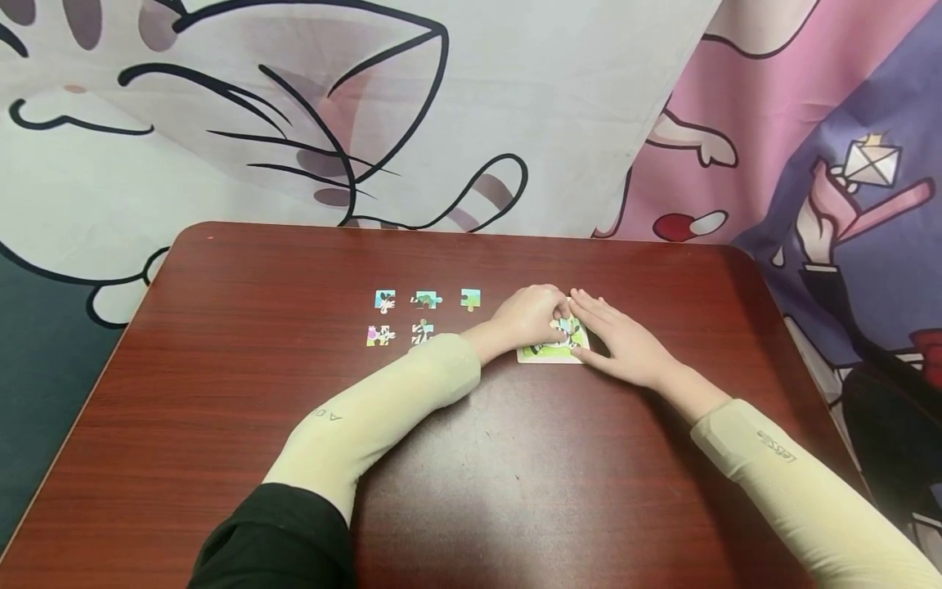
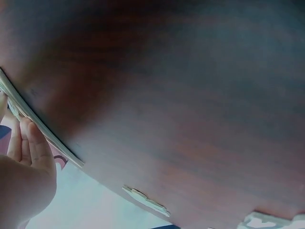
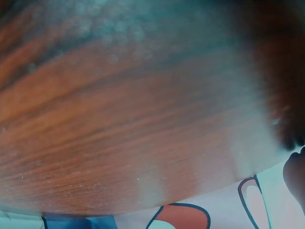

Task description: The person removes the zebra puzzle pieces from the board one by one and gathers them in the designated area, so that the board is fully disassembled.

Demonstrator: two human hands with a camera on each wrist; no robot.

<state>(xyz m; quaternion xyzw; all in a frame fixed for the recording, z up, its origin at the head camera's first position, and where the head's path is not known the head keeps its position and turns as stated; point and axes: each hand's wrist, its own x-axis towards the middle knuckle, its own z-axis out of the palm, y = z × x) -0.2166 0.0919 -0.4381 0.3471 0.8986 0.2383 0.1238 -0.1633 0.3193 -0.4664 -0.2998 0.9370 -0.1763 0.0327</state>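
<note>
A small picture puzzle board (image 1: pixel 552 357) with a pale border and green print lies on the table, partly covered by both hands. Over its upper left part bends my left hand (image 1: pixel 531 316), thumb and fingers curled together at a puzzle piece (image 2: pixel 13 110) that shows slightly tilted above the board in the left wrist view. My right hand (image 1: pixel 620 337) lies along the board's right edge with straight fingers, the thumb near the lower right corner. In the right wrist view only a dark bit of a hand (image 3: pixel 296 176) shows at the right edge.
Left of the board, loose puzzle pieces (image 1: pixel 385 300) lie in two rows: three at the back, with a green one (image 1: pixel 470 299) nearest the board, and two in front. The reddish-brown table (image 1: pixel 257 270) ends at a printed cloth (image 1: pixel 574 123) behind it.
</note>
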